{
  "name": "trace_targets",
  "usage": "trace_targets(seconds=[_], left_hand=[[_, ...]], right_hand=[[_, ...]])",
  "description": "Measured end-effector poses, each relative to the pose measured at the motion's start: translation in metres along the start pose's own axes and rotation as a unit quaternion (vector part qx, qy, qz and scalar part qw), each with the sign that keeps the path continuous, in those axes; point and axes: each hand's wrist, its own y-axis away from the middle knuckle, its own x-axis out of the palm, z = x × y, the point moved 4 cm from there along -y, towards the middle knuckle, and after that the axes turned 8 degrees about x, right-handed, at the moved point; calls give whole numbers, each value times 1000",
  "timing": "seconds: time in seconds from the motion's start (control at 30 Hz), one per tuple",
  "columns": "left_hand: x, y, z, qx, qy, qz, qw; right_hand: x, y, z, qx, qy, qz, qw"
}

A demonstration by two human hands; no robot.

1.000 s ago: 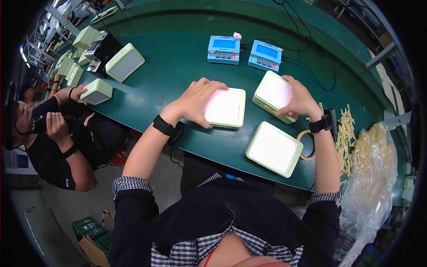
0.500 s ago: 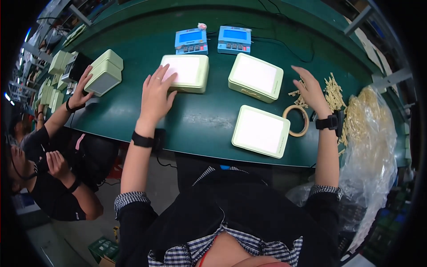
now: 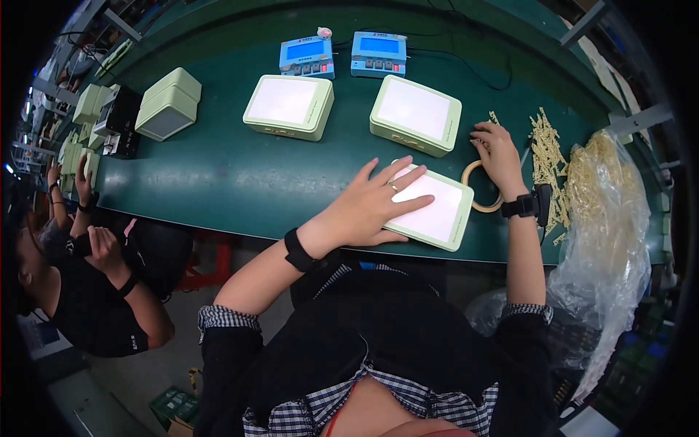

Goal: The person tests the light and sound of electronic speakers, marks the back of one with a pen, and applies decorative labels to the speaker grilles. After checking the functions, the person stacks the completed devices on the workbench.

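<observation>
My left hand (image 3: 370,207) lies with fingers spread over a pale green box with a white panel face (image 3: 440,211) near the table's front edge. My right hand (image 3: 499,156) is at the upper edge of a roll of tan tape (image 3: 477,202). Its fingers are curled together beside a few small beige plastic pieces (image 3: 494,116); whatever they hold is hidden. Two similar pale green boxes stand farther back, one at the middle left (image 3: 287,105) and one at the middle right (image 3: 415,113).
Two blue devices with screens (image 3: 307,54) stand behind the boxes, with black cables. On the right lie a pile of beige pieces (image 3: 546,156) and a clear plastic bag (image 3: 608,197) full of them. More green boxes (image 3: 169,109) and a co-worker (image 3: 102,291) are at the left.
My left hand has left the middle-left box and come right and nearer onto the front box. My right hand has moved slightly nearer and left, its fingers curling in. The co-worker's hand has drawn back.
</observation>
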Motion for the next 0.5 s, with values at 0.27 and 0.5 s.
trace_targets(seconds=[0.27,0.5], left_hand=[[-40,34,23,-43,-18,57,997],[-57,28,14,27,-41,0,999]], right_hand=[[-26,55,78,36,-259,106,959],[14,80,98,280,-597,253,709]])
